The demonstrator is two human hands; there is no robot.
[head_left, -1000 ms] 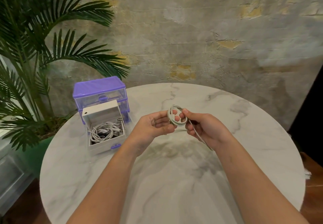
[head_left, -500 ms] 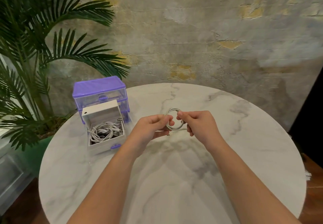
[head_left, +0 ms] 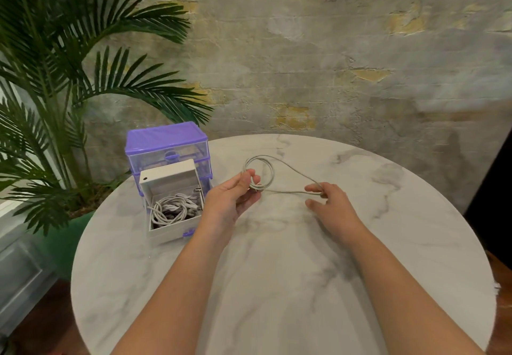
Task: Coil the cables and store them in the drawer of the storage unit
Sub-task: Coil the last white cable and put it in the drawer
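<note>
Both hands hold one grey cable (head_left: 288, 172) above the round marble table (head_left: 401, 244). At the far left stands the purple storage unit (head_left: 166, 144). Its white drawer (head_left: 171, 232) is pulled out, with coiled cables (head_left: 171, 208) inside. The left hand (head_left: 232, 196) pinches the small coil. The right hand (head_left: 329, 202) pinches a long loop, fingers loose.
</note>
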